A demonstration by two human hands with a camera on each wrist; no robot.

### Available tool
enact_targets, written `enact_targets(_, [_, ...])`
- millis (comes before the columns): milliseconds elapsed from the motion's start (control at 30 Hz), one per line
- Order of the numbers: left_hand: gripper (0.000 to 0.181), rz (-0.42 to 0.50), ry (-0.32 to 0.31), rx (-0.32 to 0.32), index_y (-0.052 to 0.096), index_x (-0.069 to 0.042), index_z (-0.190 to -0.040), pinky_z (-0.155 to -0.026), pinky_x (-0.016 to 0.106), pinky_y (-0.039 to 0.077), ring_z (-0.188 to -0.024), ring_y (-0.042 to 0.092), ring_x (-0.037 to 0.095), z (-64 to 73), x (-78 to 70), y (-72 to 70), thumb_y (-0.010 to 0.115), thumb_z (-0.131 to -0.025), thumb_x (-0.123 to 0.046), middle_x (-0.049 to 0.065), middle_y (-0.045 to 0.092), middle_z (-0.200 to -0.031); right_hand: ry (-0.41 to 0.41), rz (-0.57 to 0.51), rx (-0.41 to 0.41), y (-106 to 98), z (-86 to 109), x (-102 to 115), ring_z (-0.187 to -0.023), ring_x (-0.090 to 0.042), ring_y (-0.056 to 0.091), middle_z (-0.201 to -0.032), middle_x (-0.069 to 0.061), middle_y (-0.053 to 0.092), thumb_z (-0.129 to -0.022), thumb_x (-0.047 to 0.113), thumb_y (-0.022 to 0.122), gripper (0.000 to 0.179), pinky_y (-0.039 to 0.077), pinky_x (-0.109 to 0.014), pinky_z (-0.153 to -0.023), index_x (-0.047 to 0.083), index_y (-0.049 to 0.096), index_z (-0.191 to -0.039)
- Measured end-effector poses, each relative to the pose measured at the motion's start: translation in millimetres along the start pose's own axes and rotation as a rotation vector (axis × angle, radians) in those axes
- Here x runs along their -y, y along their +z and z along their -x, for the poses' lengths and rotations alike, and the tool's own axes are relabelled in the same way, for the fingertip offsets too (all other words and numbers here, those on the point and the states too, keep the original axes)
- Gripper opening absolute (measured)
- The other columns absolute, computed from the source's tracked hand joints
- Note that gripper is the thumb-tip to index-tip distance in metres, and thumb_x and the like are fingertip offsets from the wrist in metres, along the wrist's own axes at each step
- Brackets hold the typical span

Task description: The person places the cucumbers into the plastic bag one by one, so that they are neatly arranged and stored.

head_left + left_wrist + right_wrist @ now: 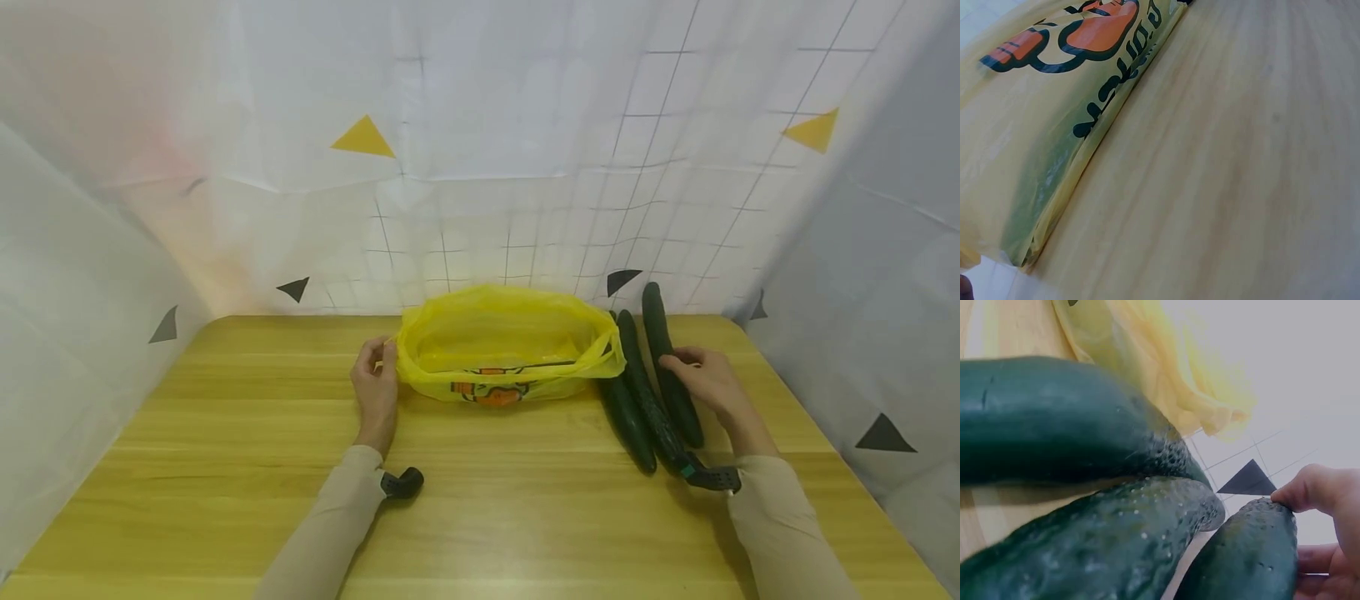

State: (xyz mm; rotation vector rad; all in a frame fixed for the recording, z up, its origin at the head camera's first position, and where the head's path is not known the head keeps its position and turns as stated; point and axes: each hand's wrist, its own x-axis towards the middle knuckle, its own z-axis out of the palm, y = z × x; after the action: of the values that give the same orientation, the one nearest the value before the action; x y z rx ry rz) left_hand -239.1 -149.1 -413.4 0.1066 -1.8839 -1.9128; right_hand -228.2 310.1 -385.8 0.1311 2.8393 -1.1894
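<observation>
A yellow plastic bag (517, 387) with a printed orange figure lies on the table, its mouth spread open. My left hand (375, 383) pinches the bag's left rim; in the left wrist view only a fingertip (965, 289) shows. Through the bag's side a long green shape (1041, 187) is visible. Three dark green cucumbers lie side by side to the bag's right: a left one (628, 423), a middle one (643, 387) and a right one (681, 415). My right hand (705, 379) holds the right cucumber, thumb on top and fingers along its right side.
The wooden table (525, 517) ends at a white sheet wall (487, 208) behind the bag. Grey-white sheets rise at both sides. Black wrist devices sit on the left (402, 483) and right (708, 477) sleeves; the right one is close to the cucumbers' near ends.
</observation>
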Motion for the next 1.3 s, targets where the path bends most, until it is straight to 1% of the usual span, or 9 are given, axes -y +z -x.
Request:
enact_targets(133, [0.024, 0.008, -0.004, 0.004, 0.062, -0.002, -0.109, -0.067, 0.018, 0.039, -0.084, 0.049, 0.01, -0.4, 1.5, 0.2, 0.055, -0.096, -0.021, -0.005, 0.055, -0.09, -0.012, 0.003, -0.016, -0.7, 1.8, 2.1, -0.121, -0.047, 0.042, -0.14, -0.032, 0.037, -0.095, 0.052, 0.043, 0.075, 0.043, -0.056, -0.092, -0.007, 0.035, -0.141])
enact_targets(267, [0.023, 0.015, -0.008, 0.006, 0.062, -0.003, -0.109, -0.067, 0.018, 0.039, -0.084, 0.049, 0.01, -0.6, 2.3, 0.2, 0.055, -0.096, -0.021, -0.005, 0.055, -0.09, -0.015, -0.015, -0.024, -2.0, 3.4, 4.2, -0.109, -0.042, 0.052, -0.139, -0.031, 0.038, -0.095, 0.052, 0.043, 0.075, 0.05, -0.048, -0.085, -0.006, 0.035, -0.142])
enact_targets(467, [0.025, 0.008, 0.004, -0.001, 0.062, -0.001, -0.109, -0.067, 0.018, 0.038, -0.083, 0.049, 0.009, 0.3, 0.9, 0.1, 0.054, -0.096, -0.02, -0.006, 0.055, -0.089, -0.039, -0.041, -0.06, -3.9, 4.7, 8.7, -0.105, -0.039, 0.055, -0.137, -0.03, 0.04, -0.096, 0.05, 0.043, 0.073, 0.053, -0.044, -0.08, -0.005, 0.034, -0.142])
enact_targets(600, [0.025, 0.005, 0.014, -0.004, 0.062, 0.001, -0.109, -0.066, 0.018, 0.038, -0.082, 0.049, 0.009, 0.8, -0.2, 0.0, 0.054, -0.096, -0.019, -0.005, 0.054, -0.088, -0.052, -0.065, -0.115, -5.3, 5.1, 11.3, -0.091, -0.02, 0.06, -0.132, -0.026, 0.045, -0.095, 0.05, 0.044, 0.071, 0.053, -0.032, -0.073, -0.003, 0.037, -0.142])
enact_targets(700, [0.025, 0.005, 0.015, -0.001, 0.062, 0.0, -0.109, -0.066, 0.018, 0.039, -0.081, 0.049, 0.009, 0.6, -0.5, -0.1, 0.054, -0.096, -0.019, -0.004, 0.054, -0.089, -0.057, -0.089, -0.156, -6.5, 5.7, 13.1, -0.077, 0.0, 0.056, -0.131, -0.025, 0.046, -0.095, 0.049, 0.046, 0.07, 0.052, -0.024, -0.068, -0.003, 0.037, -0.141])
enact_targets(800, [0.024, 0.004, 0.02, -0.001, 0.062, 0.0, -0.108, -0.065, 0.018, 0.04, -0.08, 0.05, 0.009, 0.4, -1.0, 0.1, 0.055, -0.096, -0.019, -0.003, 0.054, -0.088, -0.06, -0.11, -0.182, -7.6, 6.6, 14.7, -0.071, 0.009, 0.051, -0.132, -0.026, 0.045, -0.095, 0.049, 0.046, 0.071, 0.05, -0.02, -0.066, -0.003, 0.036, -0.142])
enact_targets(1000, [0.024, 0.0, 0.031, -0.005, 0.063, 0.0, -0.108, -0.064, 0.018, 0.04, -0.079, 0.05, 0.009, 0.4, -1.6, 0.6, 0.055, -0.096, -0.018, -0.002, 0.055, -0.087, -0.064, -0.141, -0.22, -8.9, 8.2, 18.3, -0.071, 0.012, 0.051, -0.136, -0.024, 0.043, -0.095, 0.049, 0.046, 0.072, 0.048, -0.018, -0.068, -0.001, 0.033, -0.144])
enact_targets(1200, [0.023, 0.003, 0.026, -0.003, 0.063, 0.0, -0.108, -0.065, 0.018, 0.04, -0.079, 0.05, 0.009, 0.2, -2.0, 0.6, 0.055, -0.096, -0.018, -0.002, 0.054, -0.088, -0.084, -0.205, -0.272, -9.3, 8.1, 21.2, -0.081, 0.011, 0.05, -0.127, -0.012, 0.045, -0.094, 0.048, 0.049, 0.069, 0.052, -0.018, -0.069, 0.0, 0.038, -0.142])
enact_targets(1300, [0.024, -0.001, 0.028, -0.001, 0.063, 0.0, -0.109, -0.066, 0.017, 0.04, -0.08, 0.05, 0.009, 0.3, -2.5, 0.6, 0.055, -0.096, -0.018, -0.002, 0.055, -0.088, -0.104, -0.234, -0.304, -9.6, 8.4, 22.4, -0.084, 0.012, 0.05, -0.127, -0.011, 0.044, -0.094, 0.046, 0.051, 0.066, 0.051, -0.014, -0.067, -0.001, 0.04, -0.14])
